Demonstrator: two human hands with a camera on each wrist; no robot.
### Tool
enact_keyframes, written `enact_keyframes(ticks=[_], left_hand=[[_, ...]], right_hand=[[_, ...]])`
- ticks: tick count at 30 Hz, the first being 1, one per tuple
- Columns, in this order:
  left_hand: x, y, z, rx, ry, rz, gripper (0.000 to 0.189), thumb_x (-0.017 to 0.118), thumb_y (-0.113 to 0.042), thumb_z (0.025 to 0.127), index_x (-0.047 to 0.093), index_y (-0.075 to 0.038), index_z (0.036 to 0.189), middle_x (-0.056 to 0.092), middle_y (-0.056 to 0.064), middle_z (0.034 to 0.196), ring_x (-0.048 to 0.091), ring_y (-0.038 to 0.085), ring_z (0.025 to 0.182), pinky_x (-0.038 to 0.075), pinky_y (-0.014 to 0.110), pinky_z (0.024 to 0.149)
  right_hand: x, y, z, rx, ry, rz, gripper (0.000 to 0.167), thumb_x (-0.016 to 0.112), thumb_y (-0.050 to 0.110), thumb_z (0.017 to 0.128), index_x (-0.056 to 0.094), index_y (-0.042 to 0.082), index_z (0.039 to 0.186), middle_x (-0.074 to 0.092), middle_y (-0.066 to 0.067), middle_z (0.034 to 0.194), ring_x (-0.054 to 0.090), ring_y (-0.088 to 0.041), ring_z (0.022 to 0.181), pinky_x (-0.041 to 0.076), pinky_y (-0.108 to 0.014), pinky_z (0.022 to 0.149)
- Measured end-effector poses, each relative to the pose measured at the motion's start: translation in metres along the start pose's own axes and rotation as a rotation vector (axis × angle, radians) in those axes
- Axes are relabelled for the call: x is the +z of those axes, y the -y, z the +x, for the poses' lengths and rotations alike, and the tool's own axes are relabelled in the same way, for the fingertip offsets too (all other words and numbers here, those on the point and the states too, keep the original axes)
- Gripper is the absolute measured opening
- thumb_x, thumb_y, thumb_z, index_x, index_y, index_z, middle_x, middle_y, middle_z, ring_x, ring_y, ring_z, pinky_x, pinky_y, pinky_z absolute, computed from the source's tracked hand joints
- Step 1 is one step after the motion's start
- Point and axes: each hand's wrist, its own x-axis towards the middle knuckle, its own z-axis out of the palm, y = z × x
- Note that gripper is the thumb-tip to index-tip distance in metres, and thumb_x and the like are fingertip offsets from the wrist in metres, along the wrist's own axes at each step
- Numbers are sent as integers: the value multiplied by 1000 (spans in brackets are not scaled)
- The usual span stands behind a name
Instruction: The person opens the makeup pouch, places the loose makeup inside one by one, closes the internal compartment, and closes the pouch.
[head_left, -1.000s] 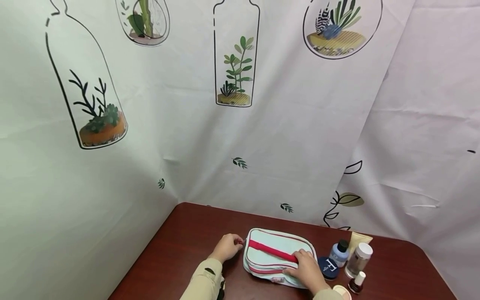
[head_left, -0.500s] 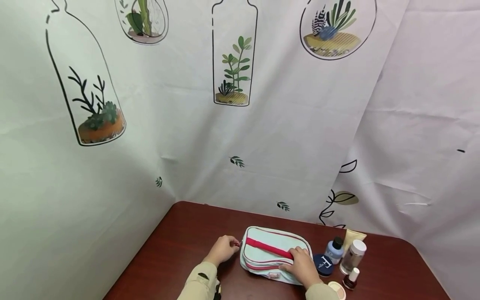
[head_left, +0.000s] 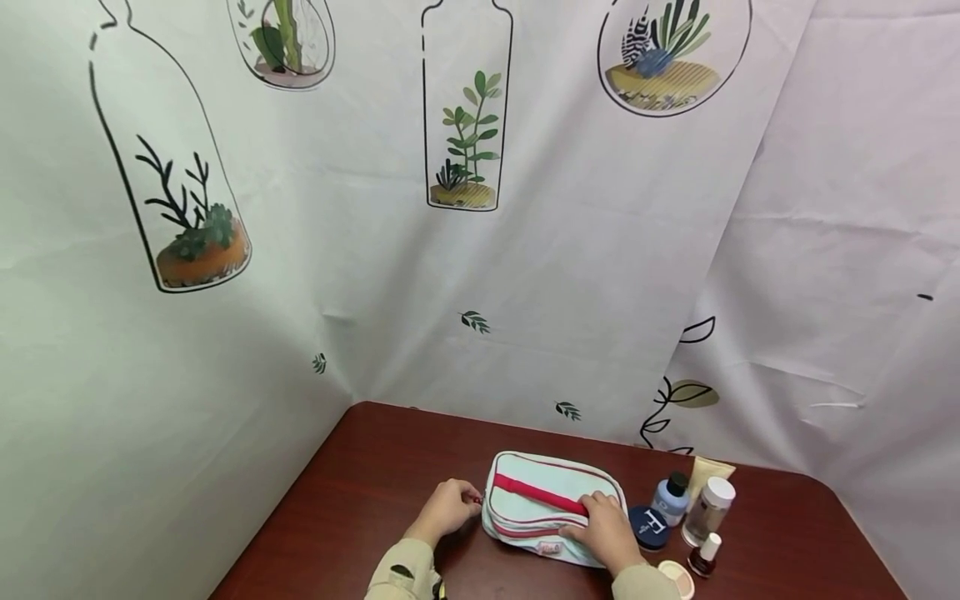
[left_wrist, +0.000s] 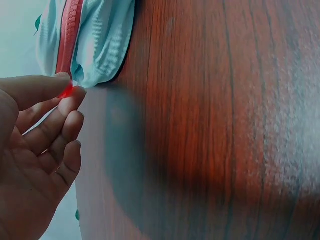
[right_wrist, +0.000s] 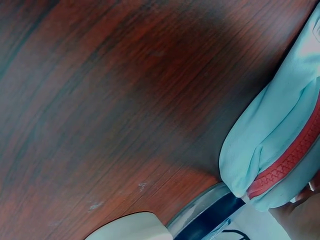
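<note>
My left hand (head_left: 450, 508) pinches the red zip pull (left_wrist: 66, 91) at the left end of the pale-blue pouch (head_left: 562, 477) on the table (head_left: 390, 450) — my right hand (head_left: 609, 531) grips its right end, probably to steady it.

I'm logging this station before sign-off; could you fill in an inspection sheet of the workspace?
Surface: red-brown wood-grain table
Job's things: pale blue pouch, red strap upward; red zipper pull at its left end
Clutter: blue bottle, dark round case, tube, clear bottle, small dark bottle, pale disc, right of the pouch
Grips: left grip pinches the zipper pull; right grip holds the pouch's right end
Cables: nothing seen
Surroundings: white plant-printed cloth behind
</note>
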Motion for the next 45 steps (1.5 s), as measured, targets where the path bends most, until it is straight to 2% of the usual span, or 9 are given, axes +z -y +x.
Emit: enact_keyframes(ticks=[5, 17, 30, 39, 45], left_hand=[[-2, -1, 0, -7, 18, -24, 5, 69, -4, 76, 67, -2, 79, 57, -4, 67, 50, 6, 61, 43, 25, 57], [-6, -3, -2, -38, 31, -40, 4, 70, -5, 75, 67, -4, 78, 58, -5, 68, 51, 6, 62, 43, 24, 58], [-8, -4, -5, -20, 43, -54, 5, 69, -4, 73, 66, -2, 76, 57, -4, 66, 50, 6, 61, 43, 24, 57], [-11, -6, -9, 6, 66, -70, 4, 68, -3, 71, 64, -3, 73, 56, -4, 64, 48, 4, 58, 42, 23, 55], [-12, -8, -12, -2, 97, -85, 4, 68, -4, 73, 64, -3, 73, 57, -4, 64, 49, 5, 59, 42, 23, 56]], right_hand=[[-2, 1, -1, 7, -1, -20, 53, 80, 46, 62, 65, 6, 93, 54, -3, 81, 49, -23, 79, 44, -44, 75], [-1, 3, -3, 5, -60, -59, 53, 79, 47, 62, 66, 5, 92, 54, -4, 79, 49, -25, 79, 45, -45, 74], [-6, 8, -2, 36, -17, -55, 54, 77, 48, 65, 66, 4, 93, 55, -6, 80, 48, -25, 80, 45, -45, 74], [-3, 8, -1, 37, -37, -67, 52, 77, 47, 65, 66, 3, 90, 55, -7, 79, 49, -27, 79, 45, -45, 72], [-3, 9, -1, 47, -40, -73, 50, 77, 46, 66, 66, 3, 89, 56, -8, 81, 50, -28, 81, 45, -46, 74]])
